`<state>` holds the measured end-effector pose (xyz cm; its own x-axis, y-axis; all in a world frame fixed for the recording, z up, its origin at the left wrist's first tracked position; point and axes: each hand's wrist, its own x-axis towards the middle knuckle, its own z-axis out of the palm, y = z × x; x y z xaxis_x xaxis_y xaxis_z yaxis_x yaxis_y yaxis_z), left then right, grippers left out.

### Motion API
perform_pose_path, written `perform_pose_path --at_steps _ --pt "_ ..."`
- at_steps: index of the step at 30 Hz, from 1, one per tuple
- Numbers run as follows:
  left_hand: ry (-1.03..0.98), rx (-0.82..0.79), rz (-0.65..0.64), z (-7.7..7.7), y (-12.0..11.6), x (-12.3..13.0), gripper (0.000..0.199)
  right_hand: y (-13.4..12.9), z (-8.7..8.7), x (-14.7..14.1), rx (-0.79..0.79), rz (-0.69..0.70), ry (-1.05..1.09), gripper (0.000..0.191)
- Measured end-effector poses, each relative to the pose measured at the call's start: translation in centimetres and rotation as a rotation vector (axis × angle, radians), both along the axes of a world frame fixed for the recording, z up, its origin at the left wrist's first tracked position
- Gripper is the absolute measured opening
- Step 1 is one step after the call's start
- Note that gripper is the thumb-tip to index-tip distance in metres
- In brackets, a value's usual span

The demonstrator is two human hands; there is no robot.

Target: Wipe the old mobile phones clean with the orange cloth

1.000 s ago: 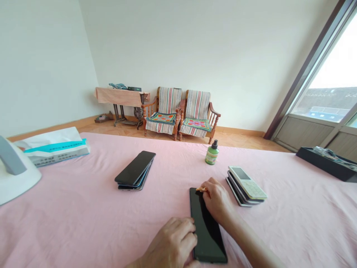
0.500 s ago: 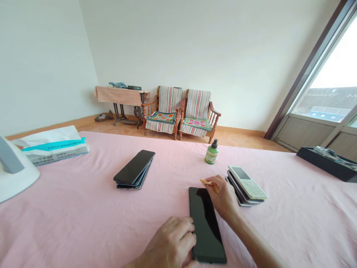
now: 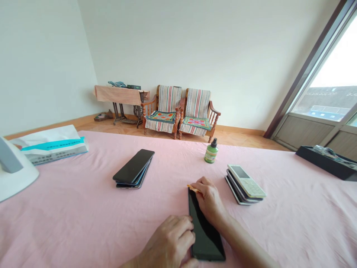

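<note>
A large black phone [image 3: 208, 242] lies screen up on the pink cloth [image 3: 83, 223]. Curled along its left edge, my left hand [image 3: 171, 240] grips it with the fingers, thumb near the bottom corner. My right hand [image 3: 209, 201] pinches a small orange cloth [image 3: 193, 188] against the phone's top left corner, covering part of the screen. To the right rests a stack of phones with a white keypad phone [image 3: 247, 181] on top. Another stack, topped by a black phone [image 3: 135, 165], is at the left. Beyond my right hand stands a green spray bottle [image 3: 211, 151] with a black top.
A tissue pack [image 3: 55, 147] and a white object [image 3: 16, 171] sit at the left. At the right edge is a black box [image 3: 326, 162] holding clear items. Two wooden chairs [image 3: 196, 108] and a covered sewing table [image 3: 119, 95] stand by the far wall.
My right hand has moved left with the orange cloth, from beside the phone's top right corner onto its top left corner. My left hand stays at the phone's left edge.
</note>
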<state>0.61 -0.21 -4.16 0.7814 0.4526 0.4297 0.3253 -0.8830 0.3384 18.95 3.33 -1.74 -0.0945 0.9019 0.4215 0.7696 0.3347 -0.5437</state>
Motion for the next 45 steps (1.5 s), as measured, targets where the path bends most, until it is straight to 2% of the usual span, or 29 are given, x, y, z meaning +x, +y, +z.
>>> perform_pose_path --at_steps 8,15,20,27,33,39,45 --pt "-0.029 0.018 -0.014 0.0 0.2 0.2 0.030 -1.2 0.8 0.9 -0.079 0.161 0.022 0.039" --pt "0.015 -0.031 0.018 1.4 -0.4 0.0 0.033 -0.4 0.7 0.5 -0.036 0.153 0.025 0.038" --pt "0.059 -0.045 0.021 1.4 -0.3 0.1 0.031 -1.4 1.3 0.8 -0.085 0.254 0.014 0.038" --pt "0.001 -0.070 0.024 1.3 -0.4 0.0 0.029 -0.3 0.5 0.4 -0.025 0.180 0.014 0.040" --pt "0.030 -0.116 0.030 1.7 -0.5 -0.1 0.028 -2.0 1.1 0.3 -0.085 0.255 0.026 0.040" --pt "0.051 -0.176 0.057 3.0 -1.0 -0.1 0.031 -1.3 1.0 0.2 -0.054 0.189 0.037 0.038" --pt "0.092 -0.211 0.039 2.9 -0.8 0.0 0.032 -1.4 1.1 0.3 -0.079 0.247 -0.002 0.037"
